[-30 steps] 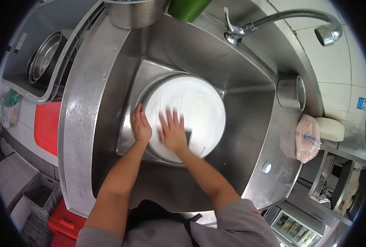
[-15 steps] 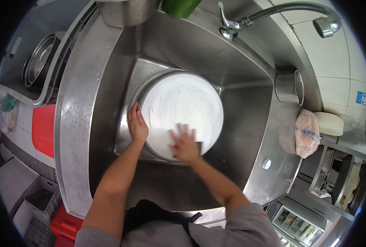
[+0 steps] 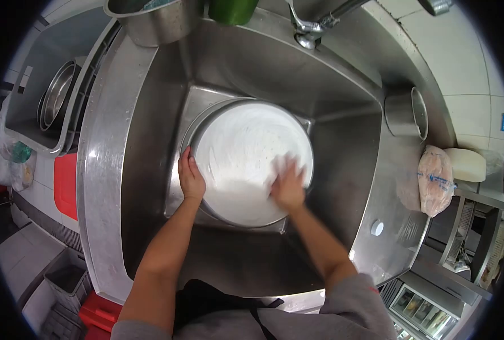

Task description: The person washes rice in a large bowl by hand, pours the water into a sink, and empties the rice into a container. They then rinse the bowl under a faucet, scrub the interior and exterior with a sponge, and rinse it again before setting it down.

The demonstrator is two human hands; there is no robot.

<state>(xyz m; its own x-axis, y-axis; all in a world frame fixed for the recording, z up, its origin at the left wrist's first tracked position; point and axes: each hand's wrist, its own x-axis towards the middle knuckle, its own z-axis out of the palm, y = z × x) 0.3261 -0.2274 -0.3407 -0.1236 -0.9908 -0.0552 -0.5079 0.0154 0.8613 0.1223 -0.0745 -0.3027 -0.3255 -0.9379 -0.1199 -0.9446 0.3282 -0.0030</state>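
A large round metal pot (image 3: 252, 136) sits in the sink, its broad circular face turned up and covered with white, streaky suds. At its left edge is my left hand (image 3: 191, 180), fingers along the side wall and thumb close to the face, gripping it. My right hand (image 3: 289, 187), smeared by motion, presses on the lower right part of the sudsy face. A dark scouring pad shows at that hand in the earlier frame; now it is mostly hidden under the palm.
The steel sink (image 3: 342, 164) surrounds the pot. A faucet (image 3: 308, 31) rises behind. On the ledges stand a metal pot (image 3: 155, 25), a green container (image 3: 232, 11), a small metal pot (image 3: 405, 113) and a bagged pinkish item (image 3: 435, 181). A grey crate (image 3: 42, 136) is at left.
My right hand has swept right and slightly up across the sudsy face. My left hand stays at the pot's left edge. The view has shifted a little.
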